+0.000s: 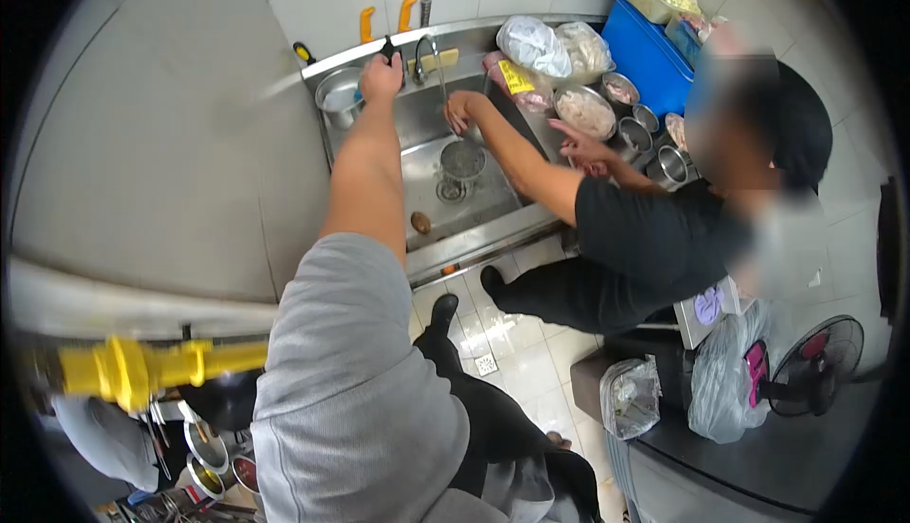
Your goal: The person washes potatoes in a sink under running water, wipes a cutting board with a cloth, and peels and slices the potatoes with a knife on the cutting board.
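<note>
While the left hand [381, 79] is reaching across the sink [417, 177] and curling around a dark handle [389, 47] at the back rim, left of the running faucet [425, 54], I cannot tell the right hand's state. A co-worker in black [654, 248] is leaning in from the right, one hand [462, 110] hanging loosely near the falling water, crowding the basin; the other [583, 148] is pointing beside a bowl of pale food [585, 112]. A metal pot [338, 96] is standing at the sink's left corner. Below, a round metal container [463, 158] and a brown lump [420, 222] are sitting apart. White bags [533, 44] are crowding the right side, near a blue box [649, 54].
</note>
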Tool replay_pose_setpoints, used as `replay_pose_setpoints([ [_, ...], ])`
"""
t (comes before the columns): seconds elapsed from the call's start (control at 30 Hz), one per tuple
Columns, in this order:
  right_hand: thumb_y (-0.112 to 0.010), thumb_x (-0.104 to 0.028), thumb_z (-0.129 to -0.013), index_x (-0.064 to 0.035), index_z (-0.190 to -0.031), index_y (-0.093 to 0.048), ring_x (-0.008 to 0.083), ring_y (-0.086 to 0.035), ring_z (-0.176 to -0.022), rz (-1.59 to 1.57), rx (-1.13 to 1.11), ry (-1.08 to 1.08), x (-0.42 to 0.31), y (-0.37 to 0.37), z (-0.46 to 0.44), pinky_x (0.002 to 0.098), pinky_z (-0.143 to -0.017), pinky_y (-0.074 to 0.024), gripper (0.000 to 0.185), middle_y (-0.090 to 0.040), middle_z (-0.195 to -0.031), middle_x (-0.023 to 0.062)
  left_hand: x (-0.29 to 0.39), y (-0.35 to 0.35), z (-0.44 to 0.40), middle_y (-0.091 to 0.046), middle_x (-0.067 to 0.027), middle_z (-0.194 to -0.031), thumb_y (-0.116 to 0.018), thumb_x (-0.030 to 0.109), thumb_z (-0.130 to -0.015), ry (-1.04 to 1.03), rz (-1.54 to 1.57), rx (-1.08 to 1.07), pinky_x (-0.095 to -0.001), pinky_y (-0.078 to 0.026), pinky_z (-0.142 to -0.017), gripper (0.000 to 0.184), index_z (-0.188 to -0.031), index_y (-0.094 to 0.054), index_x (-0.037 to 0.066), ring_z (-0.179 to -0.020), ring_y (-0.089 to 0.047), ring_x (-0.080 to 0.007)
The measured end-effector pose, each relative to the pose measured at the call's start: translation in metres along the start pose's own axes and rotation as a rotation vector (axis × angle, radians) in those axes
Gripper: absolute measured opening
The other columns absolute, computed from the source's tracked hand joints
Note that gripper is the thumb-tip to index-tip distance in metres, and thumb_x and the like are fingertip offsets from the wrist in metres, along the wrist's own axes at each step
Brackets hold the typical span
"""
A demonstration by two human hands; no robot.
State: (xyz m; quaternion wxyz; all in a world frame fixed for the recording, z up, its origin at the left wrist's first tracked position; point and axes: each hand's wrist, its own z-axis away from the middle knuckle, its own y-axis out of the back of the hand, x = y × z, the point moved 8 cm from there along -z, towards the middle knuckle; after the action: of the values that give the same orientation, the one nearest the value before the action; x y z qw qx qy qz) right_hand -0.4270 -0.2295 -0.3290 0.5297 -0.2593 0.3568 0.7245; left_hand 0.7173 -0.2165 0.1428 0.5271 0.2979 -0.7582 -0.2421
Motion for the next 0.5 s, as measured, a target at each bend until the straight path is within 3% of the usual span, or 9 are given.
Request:
replay_pose_setpoints([
  [0.03, -0.094, -0.007, -0.062, 0.0075, -0.114, -0.048, 0.0271, -0.068, -0.089, -0.139, -0.005, -0.046, 0.005, -0.005, -0.001, 0.0384, -0.078, -0.0587, 0.071, -0.065, -0.101, 0.0174, 0.012, -0.008, -0.036, -0.071, -0.0179, -0.112, -0.060, 0.046, -0.092, -0.035, -0.051, -0.043, -0.0489, -0.052, -0.095, 0.044, -0.110, -0.071, 0.008, -0.110, -0.066, -0.0381],
  [0.1, -0.098, -0.020, -0.056, 0.0072, -0.112, -0.051, 0.0293, -0.068, -0.090, 0.777, 0.167, 0.110, -0.047, 0.000, 0.017, 0.0422, -0.077, -0.0583, 0.077, -0.067, -0.098, 0.0180, 0.047, -0.012, -0.086, -0.071, -0.0178, -0.119, -0.060, 0.038, -0.091, -0.088, -0.126, -0.123, -0.0482, -0.052, -0.096, 0.040, -0.116, -0.070, 0.009, -0.114, -0.066, -0.0355],
  [0.23, -0.099, -0.031, -0.051, 0.0065, -0.110, -0.054, 0.0310, -0.067, -0.087, 0.860, 0.283, -0.051, -0.085, -0.012, 0.030, 0.0438, -0.078, -0.0568, 0.083, -0.069, -0.095, 0.0179, 0.064, -0.057, -0.181, -0.068, -0.0177, -0.126, -0.059, 0.031, -0.091, -0.065, -0.217, -0.185, -0.0472, -0.051, -0.100, 0.039, -0.123, -0.068, 0.010, -0.120, -0.064, -0.0345],
  [0.4, -0.085, -0.034, -0.066, 0.0047, -0.108, -0.053, 0.0305, -0.066, -0.082, 0.765, 0.333, -0.180, -0.118, -0.032, 0.042, 0.0488, -0.073, -0.0568, 0.066, -0.067, -0.095, 0.0163, 0.086, -0.097, -0.208, -0.067, -0.0182, -0.131, -0.055, 0.023, -0.093, -0.014, -0.301, -0.307, -0.0468, -0.052, -0.100, 0.038, -0.127, -0.064, 0.006, -0.124, -0.063, -0.0337],
  [0.5, -0.077, -0.036, -0.075, 0.0036, -0.106, -0.053, 0.0301, -0.065, -0.078, 0.630, 0.333, -0.215, -0.129, -0.042, 0.041, 0.0517, -0.071, -0.0568, 0.057, -0.065, -0.095, 0.0154, 0.075, -0.125, -0.221, -0.069, -0.0153, -0.126, -0.058, 0.022, -0.094, -0.022, -0.302, -0.237, -0.0453, -0.055, -0.095, 0.030, -0.119, -0.067, 0.009, -0.117, -0.067, -0.0322],
])
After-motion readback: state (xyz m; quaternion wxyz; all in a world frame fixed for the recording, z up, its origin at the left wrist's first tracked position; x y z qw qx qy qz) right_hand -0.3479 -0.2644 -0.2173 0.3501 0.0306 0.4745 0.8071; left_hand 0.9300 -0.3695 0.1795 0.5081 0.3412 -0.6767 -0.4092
